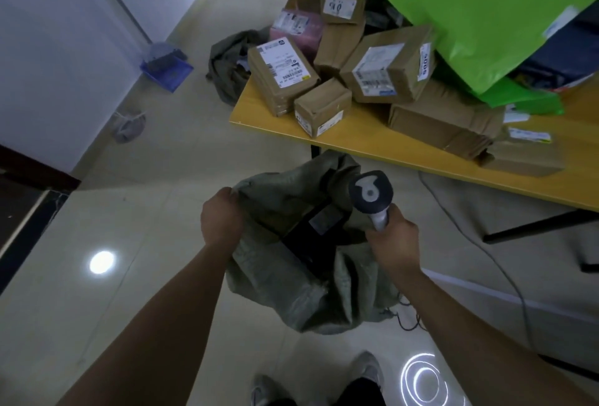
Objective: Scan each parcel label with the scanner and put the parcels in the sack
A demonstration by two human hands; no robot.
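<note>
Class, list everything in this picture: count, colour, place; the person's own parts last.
sack: one, grey-green, on the floor
parcel: one, black, inside the sack
scanner: one, grey and dark, above the sack
cardboard parcels: at least seven, brown, piled on the table
soft parcel: one, pink, in the pile
bags: two, green, atop the pile
table: one, yellow top
second sack: one, grey-green, floor behind table
tray: one, blue, floor by wall
shoes: two, grey, bottom edge
left hand: grip on sack rim
right hand: grip on scanner handle

Hidden / cut off
Black parcel (319,227) mostly buried in sack (291,282) folds; scanner (371,193) grip hidden in R hand (393,237); box labels (285,65) too blurry to read; green mailer (486,10) cut by top edge.
</note>
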